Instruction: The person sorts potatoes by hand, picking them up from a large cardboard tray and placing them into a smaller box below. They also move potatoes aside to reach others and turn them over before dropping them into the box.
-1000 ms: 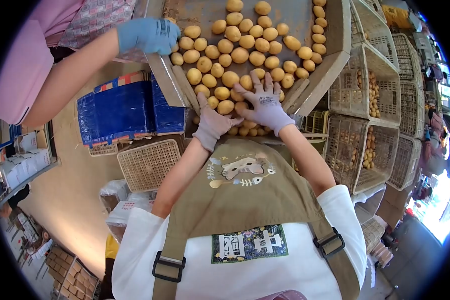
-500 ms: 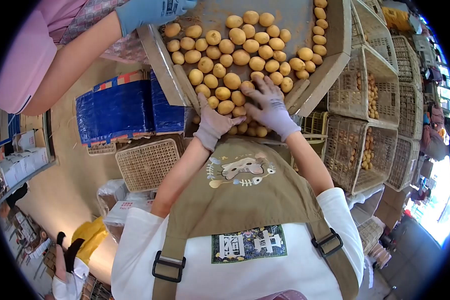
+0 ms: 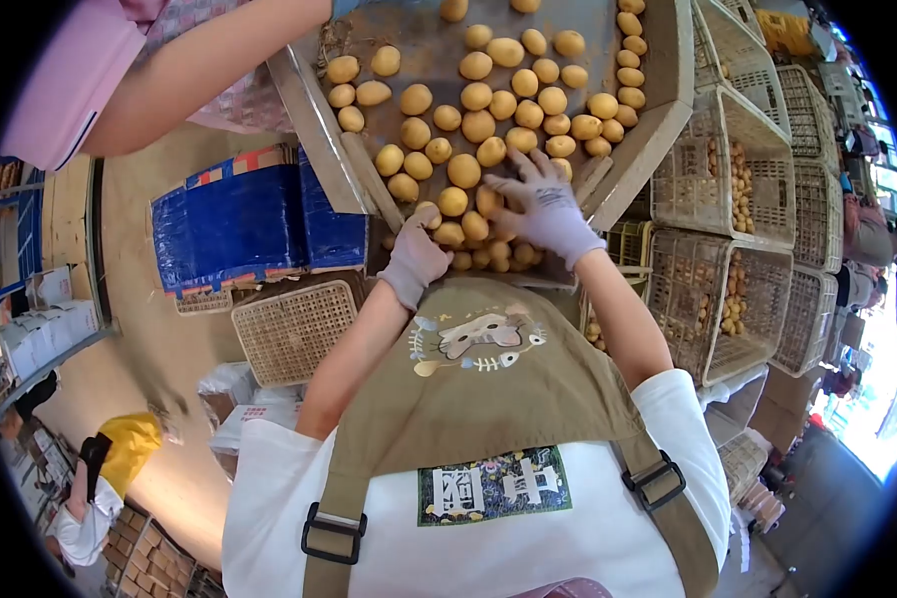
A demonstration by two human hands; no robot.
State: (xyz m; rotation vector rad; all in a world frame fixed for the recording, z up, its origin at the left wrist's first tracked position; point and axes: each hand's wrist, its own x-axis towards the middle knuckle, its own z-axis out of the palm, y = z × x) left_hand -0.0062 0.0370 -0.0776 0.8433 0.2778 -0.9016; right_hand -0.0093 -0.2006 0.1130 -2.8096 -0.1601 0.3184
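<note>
Many yellow-brown potatoes (image 3: 463, 170) lie on the sloping grey metal tray (image 3: 424, 30), thickest at its narrow near end. My left hand (image 3: 414, 259), in a pale glove, is at the left side of that outlet, its fingers closed on a potato (image 3: 429, 214). My right hand (image 3: 548, 207), gloved in pale lilac, lies over the potatoes at the right with fingers spread, touching some of them. Below my hands, more potatoes (image 3: 493, 257) are bunched at the outlet, partly hidden by my hands and apron.
Worn wooden boards (image 3: 640, 164) edge the tray. Stacked plastic crates (image 3: 713, 299), some holding potatoes, stand at right. On the left are a blue-covered box (image 3: 231, 224) and a beige crate (image 3: 294, 329). Another person's arm (image 3: 209, 65) reaches in at upper left.
Potatoes have rolled down toward me and thinned out on the upper tray. My left hand has drawn its fingers in around a potato. The other person's gloved hand has moved up, mostly out of view.
</note>
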